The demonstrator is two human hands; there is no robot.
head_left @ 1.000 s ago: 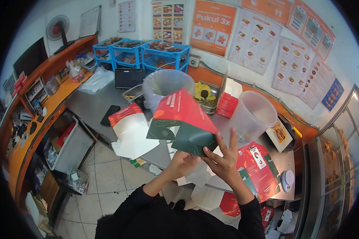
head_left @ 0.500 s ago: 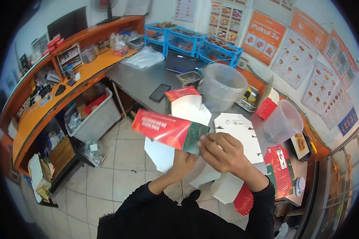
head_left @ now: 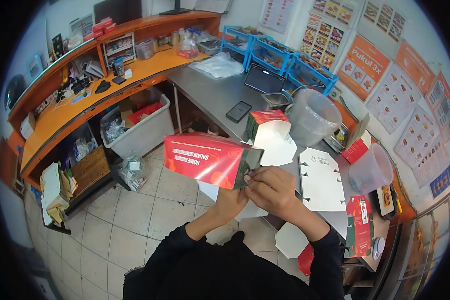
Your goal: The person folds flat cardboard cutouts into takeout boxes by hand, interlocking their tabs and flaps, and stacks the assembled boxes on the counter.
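Observation:
A red and green printed cardboard box (head_left: 202, 161), partly folded, is held in the air in front of me. My left hand (head_left: 231, 202) grips its lower edge from beneath, near the green end, with its fingertips hidden behind the card. At that same green end, my right hand (head_left: 272, 187) pinches the corner with curled fingers. The two hands are almost touching. Just beyond them on the steel table stands another partly folded box (head_left: 272, 137), its white inside facing me. White card panels show below the held box.
A flat white box blank (head_left: 321, 180) and a red-green blank (head_left: 360, 225) lie on the steel table (head_left: 205, 95). A phone (head_left: 238, 111), a large clear bucket (head_left: 312, 117) and a smaller clear tub (head_left: 371, 170) stand around them. Blue racks (head_left: 270, 55) line the back.
My view has swung left, so the surroundings sit further right. The held box now shows more of its red side and looks fuller; both hands stay at its green end.

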